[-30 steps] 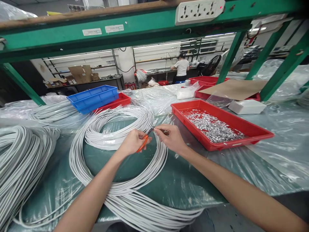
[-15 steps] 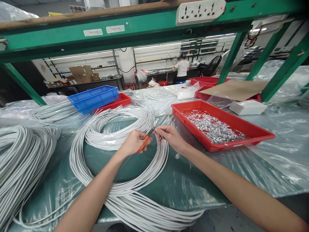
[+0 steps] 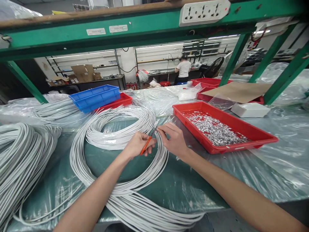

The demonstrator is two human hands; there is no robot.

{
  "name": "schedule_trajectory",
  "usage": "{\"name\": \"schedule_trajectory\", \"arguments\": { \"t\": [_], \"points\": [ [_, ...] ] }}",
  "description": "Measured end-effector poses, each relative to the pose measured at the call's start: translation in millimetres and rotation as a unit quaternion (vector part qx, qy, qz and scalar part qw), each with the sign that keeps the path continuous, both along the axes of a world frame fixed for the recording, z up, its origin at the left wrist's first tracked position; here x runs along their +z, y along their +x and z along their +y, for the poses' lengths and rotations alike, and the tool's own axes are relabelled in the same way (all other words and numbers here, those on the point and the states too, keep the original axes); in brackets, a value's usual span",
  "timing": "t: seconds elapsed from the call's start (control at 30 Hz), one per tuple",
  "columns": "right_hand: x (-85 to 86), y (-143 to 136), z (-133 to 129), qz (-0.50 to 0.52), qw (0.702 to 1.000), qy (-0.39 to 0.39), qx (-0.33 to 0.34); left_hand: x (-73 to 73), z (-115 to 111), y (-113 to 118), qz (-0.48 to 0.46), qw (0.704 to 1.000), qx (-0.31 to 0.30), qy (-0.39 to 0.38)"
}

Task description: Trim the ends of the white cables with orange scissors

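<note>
My left hand [image 3: 140, 144] is closed around a pair of orange-handled scissors [image 3: 145, 145], whose dark blades point up and to the right. At the blade tip, my right hand [image 3: 174, 139] pinches thumb and forefinger together on something too small to make out, perhaps a cable end. Both hands are held over the right side of a coil of thin white cable [image 3: 78, 154], which lies on the plastic-covered table [image 3: 193, 185]. A smaller cable loop [image 3: 120, 143] rests at the far part of that coil.
Right of my hands stands a red tray [image 3: 259, 137] with many small silvery pieces. A large grey-white cable bundle [image 3: 21, 167] lies at the left. Behind are a blue bin [image 3: 94, 100], a white box [image 3: 250, 110] and a green frame [image 3: 149, 30]. A person [image 3: 183, 69] works far back.
My right hand has turned slightly, its knuckles raised, with the fingertips still by the scissors' tip. The scissors have tilted more upright. The whole view has shifted slightly.
</note>
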State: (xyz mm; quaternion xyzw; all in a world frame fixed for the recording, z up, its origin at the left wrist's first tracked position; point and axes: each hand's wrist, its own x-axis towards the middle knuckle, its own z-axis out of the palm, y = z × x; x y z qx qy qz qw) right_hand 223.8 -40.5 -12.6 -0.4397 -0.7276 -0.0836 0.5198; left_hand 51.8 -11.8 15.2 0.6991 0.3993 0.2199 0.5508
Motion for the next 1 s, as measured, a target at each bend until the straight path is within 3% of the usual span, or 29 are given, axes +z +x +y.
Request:
{"name": "schedule_trajectory", "arguments": {
  "t": [0.13, 0.27, 0.33, 0.4, 0.47, 0.63, 0.73, 0.83, 0.9, 1.0],
  "points": [
    [1.4, -1, -1, -0.012, 0.999, 0.034, -0.012, -0.3, -2, 2, -0.009, 1.000, 0.002, -0.018],
    [5.3, -5, -7, -0.013, 0.997, 0.041, -0.067, 2.2, -5, 3, -0.002, 1.000, 0.005, -0.010],
    [6.7, -7, -9, 0.029, 0.998, 0.000, -0.062, 2.2, -6, 3, 0.000, 1.000, 0.007, -0.001],
    [7.4, -8, -9, 0.108, 0.991, -0.083, -0.006, 0.8, -5, 3, 0.002, 1.000, 0.008, 0.011],
    [7.6, -8, -7, 0.206, 0.960, -0.174, 0.072, -1.1, -3, 2, 0.002, 1.000, 0.006, 0.020],
    [9.3, -5, -2, 0.366, 0.836, -0.343, 0.223, -2.2, 4, -1, -0.003, 1.000, 0.012, 0.024],
    [10.7, -3, -3, 0.428, 0.767, -0.396, 0.267, -1.6, 5, -2, -0.005, 1.000, 0.010, 0.028],
    [9.8, 0, -1, 0.458, 0.731, -0.419, 0.284, -2.0, 6, -2, 0.000, 0.999, 0.006, 0.032],
    [8.0, 3, 2, 0.442, 0.744, -0.414, 0.280, -2.5, 6, -3, 0.003, 0.999, 0.001, 0.034],
    [5.8, 4, 6, 0.377, 0.820, -0.357, 0.243, -2.0, 7, -4, 0.004, 0.999, -0.008, 0.031]
  ]
}}
